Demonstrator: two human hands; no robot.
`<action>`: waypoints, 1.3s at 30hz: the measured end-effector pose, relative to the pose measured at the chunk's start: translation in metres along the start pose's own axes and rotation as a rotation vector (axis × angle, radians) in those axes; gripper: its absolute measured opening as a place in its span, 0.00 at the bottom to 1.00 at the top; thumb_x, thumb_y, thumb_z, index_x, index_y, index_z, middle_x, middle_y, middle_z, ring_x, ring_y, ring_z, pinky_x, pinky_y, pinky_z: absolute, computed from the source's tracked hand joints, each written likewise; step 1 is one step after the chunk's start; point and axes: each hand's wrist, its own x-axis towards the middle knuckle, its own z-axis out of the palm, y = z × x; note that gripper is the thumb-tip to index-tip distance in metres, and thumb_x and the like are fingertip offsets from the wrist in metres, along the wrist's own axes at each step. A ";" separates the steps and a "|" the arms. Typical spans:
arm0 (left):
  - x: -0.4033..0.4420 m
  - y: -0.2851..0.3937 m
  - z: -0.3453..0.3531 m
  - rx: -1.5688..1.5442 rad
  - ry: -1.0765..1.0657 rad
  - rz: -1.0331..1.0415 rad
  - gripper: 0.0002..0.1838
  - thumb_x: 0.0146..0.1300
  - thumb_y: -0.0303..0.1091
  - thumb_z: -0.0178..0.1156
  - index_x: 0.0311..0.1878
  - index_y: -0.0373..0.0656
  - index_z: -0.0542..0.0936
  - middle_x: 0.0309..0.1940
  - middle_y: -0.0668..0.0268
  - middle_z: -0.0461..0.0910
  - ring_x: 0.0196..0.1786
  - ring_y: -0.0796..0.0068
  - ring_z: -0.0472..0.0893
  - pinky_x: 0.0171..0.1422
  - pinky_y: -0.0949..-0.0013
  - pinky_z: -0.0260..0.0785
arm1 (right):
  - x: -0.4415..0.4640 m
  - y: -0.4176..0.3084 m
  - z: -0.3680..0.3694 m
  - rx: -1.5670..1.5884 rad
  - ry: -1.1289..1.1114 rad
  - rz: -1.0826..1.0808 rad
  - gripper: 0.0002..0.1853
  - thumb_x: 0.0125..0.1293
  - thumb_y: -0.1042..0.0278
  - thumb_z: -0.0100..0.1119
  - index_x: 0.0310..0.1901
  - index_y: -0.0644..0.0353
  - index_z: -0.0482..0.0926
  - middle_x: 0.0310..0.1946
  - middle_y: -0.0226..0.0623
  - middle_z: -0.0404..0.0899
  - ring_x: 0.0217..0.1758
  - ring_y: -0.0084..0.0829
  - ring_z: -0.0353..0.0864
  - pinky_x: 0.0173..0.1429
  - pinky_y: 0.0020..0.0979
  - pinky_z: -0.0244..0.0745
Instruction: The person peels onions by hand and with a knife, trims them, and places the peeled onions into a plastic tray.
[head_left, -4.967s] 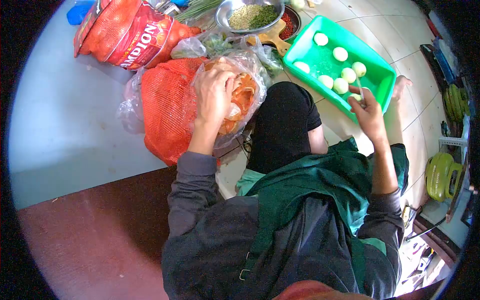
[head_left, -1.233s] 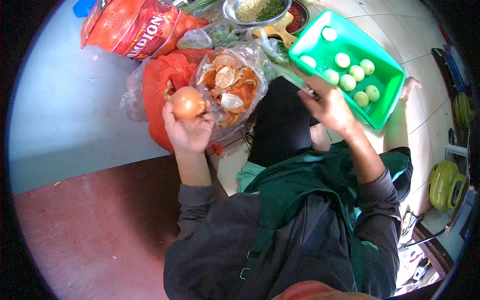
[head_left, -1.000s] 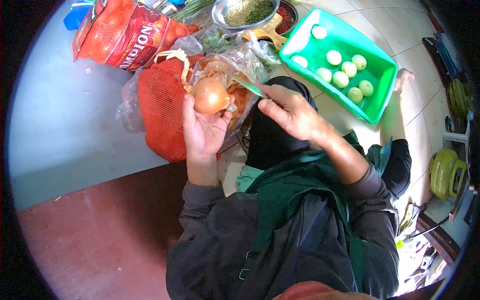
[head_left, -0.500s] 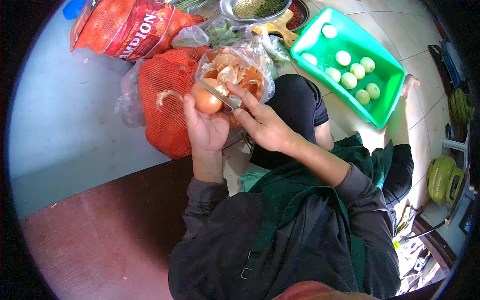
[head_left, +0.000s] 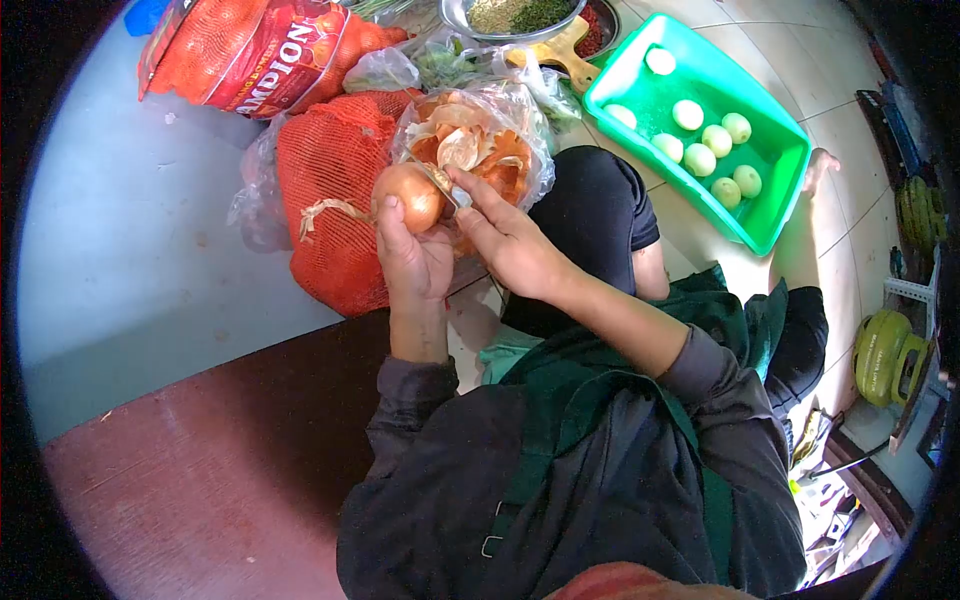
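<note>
A brown-skinned onion (head_left: 407,197) rests in my left hand (head_left: 418,262), its fingers curled round it and the thumb against its side. The dry stem trails off to the left. My right hand (head_left: 515,240) grips a small knife (head_left: 452,190), whose blade lies against the right end of the onion. Just beyond both hands sits a clear plastic bag (head_left: 535,160) filled with papery onion skins (head_left: 460,145). To the left, an orange mesh sack (head_left: 335,240) lies close beside the onion.
A green tub (head_left: 770,215) at the right holds several peeled onions (head_left: 700,160). Behind stand a printed mesh onion sack (head_left: 270,60), a metal bowl (head_left: 455,25) of chopped ingredients and a wooden board (head_left: 565,50). A green gas cylinder (head_left: 880,360) is at far right.
The onion has turned and shifted slightly left in my left hand. The knife blade has moved from across its top to its right end, and my right hand has drawn in slightly left.
</note>
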 end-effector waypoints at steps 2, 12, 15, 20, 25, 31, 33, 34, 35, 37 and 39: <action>-0.001 0.000 0.000 0.016 0.000 0.023 0.24 0.67 0.41 0.50 0.61 0.37 0.64 0.57 0.57 0.70 0.58 0.63 0.73 0.63 0.58 0.67 | 0.002 -0.009 -0.006 0.218 -0.109 0.248 0.24 0.73 0.65 0.42 0.68 0.56 0.58 0.32 0.35 0.74 0.31 0.24 0.74 0.35 0.25 0.68; -0.004 -0.007 0.016 0.264 -0.050 0.260 0.24 0.65 0.35 0.49 0.61 0.37 0.60 0.54 0.57 0.69 0.58 0.62 0.72 0.64 0.58 0.65 | 0.027 -0.034 -0.018 0.583 -0.131 0.675 0.23 0.69 0.61 0.46 0.60 0.65 0.64 0.42 0.48 0.77 0.45 0.32 0.77 0.51 0.31 0.71; -0.003 -0.006 0.016 0.146 -0.057 0.221 0.24 0.66 0.40 0.50 0.60 0.36 0.63 0.54 0.58 0.70 0.57 0.63 0.73 0.64 0.59 0.65 | 0.021 -0.027 -0.014 0.577 -0.110 0.535 0.22 0.69 0.62 0.48 0.61 0.63 0.64 0.36 0.38 0.75 0.38 0.25 0.74 0.44 0.27 0.71; -0.003 0.003 0.025 0.042 0.066 0.129 0.28 0.67 0.51 0.47 0.58 0.36 0.67 0.53 0.58 0.73 0.57 0.66 0.73 0.65 0.61 0.64 | 0.012 -0.017 -0.011 0.575 -0.178 0.438 0.22 0.69 0.62 0.50 0.62 0.60 0.64 0.32 0.34 0.74 0.31 0.23 0.72 0.35 0.26 0.68; -0.007 0.000 0.016 0.055 -0.052 0.017 0.27 0.67 0.52 0.47 0.58 0.38 0.67 0.53 0.59 0.73 0.58 0.66 0.73 0.66 0.60 0.62 | 0.020 -0.022 -0.016 0.677 -0.163 0.617 0.22 0.68 0.60 0.52 0.61 0.58 0.65 0.30 0.31 0.74 0.24 0.19 0.69 0.25 0.24 0.62; -0.005 -0.001 0.020 0.084 0.005 0.065 0.28 0.67 0.53 0.46 0.59 0.39 0.67 0.54 0.60 0.73 0.59 0.65 0.71 0.66 0.60 0.62 | 0.019 -0.011 -0.011 0.449 -0.107 0.446 0.21 0.68 0.60 0.53 0.59 0.60 0.68 0.32 0.31 0.74 0.30 0.21 0.72 0.34 0.23 0.69; -0.005 0.006 0.022 0.013 0.014 0.025 0.28 0.67 0.53 0.46 0.59 0.39 0.67 0.54 0.60 0.73 0.59 0.65 0.72 0.66 0.60 0.62 | 0.012 -0.014 -0.013 0.533 -0.142 0.451 0.20 0.68 0.62 0.53 0.58 0.61 0.68 0.32 0.31 0.74 0.32 0.21 0.72 0.37 0.23 0.70; -0.004 0.008 0.023 -0.025 0.015 0.010 0.28 0.67 0.53 0.46 0.59 0.39 0.67 0.54 0.60 0.73 0.59 0.65 0.72 0.66 0.60 0.61 | 0.011 -0.016 -0.015 0.573 -0.160 0.449 0.19 0.68 0.63 0.53 0.58 0.61 0.69 0.32 0.31 0.74 0.33 0.21 0.72 0.38 0.23 0.70; -0.003 0.007 0.023 -0.020 0.035 0.010 0.28 0.66 0.54 0.47 0.58 0.39 0.68 0.53 0.60 0.74 0.58 0.64 0.72 0.65 0.60 0.63 | 0.012 -0.015 -0.013 0.561 -0.139 0.439 0.19 0.68 0.63 0.53 0.58 0.61 0.69 0.32 0.31 0.74 0.32 0.20 0.71 0.37 0.23 0.70; -0.002 0.004 0.023 -0.010 0.072 0.007 0.29 0.65 0.55 0.47 0.57 0.40 0.70 0.52 0.60 0.76 0.55 0.64 0.74 0.62 0.59 0.66 | 0.015 -0.012 -0.011 0.538 -0.092 0.420 0.18 0.69 0.65 0.52 0.58 0.61 0.69 0.31 0.31 0.74 0.31 0.19 0.70 0.36 0.23 0.68; -0.005 0.006 0.028 -0.072 0.053 -0.032 0.29 0.64 0.56 0.46 0.56 0.40 0.72 0.49 0.60 0.77 0.51 0.62 0.76 0.56 0.60 0.69 | 0.020 -0.014 -0.017 0.587 -0.059 0.552 0.18 0.69 0.64 0.52 0.58 0.60 0.68 0.28 0.30 0.73 0.29 0.19 0.69 0.32 0.23 0.67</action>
